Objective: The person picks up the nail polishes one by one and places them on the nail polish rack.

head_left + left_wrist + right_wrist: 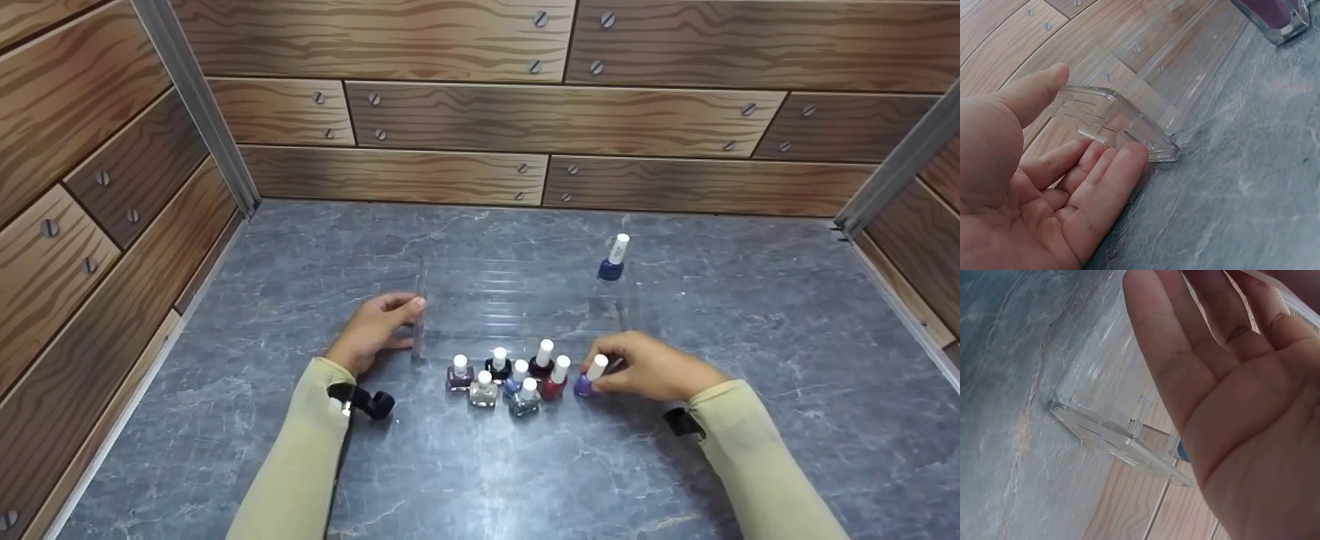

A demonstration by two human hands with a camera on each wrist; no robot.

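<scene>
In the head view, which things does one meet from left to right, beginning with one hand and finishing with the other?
Left hand → dark purple bottle → pale beige bottle → light blue bottle → red bottle → bright purple bottle → right hand.

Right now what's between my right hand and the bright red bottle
The head view shows only the purple bottle, pinched by your right hand.

A person's left grip (375, 330) holds the left end of a clear rack (495, 311) on a marbled bench (450, 480) while the right grip (651, 367) pinches a purple bottle (583, 385). Seven more white-capped bottles (519, 371) cluster just beside it, in front of the rack; a blue bottle (611, 268) stands upright at the rack's far right.
</scene>
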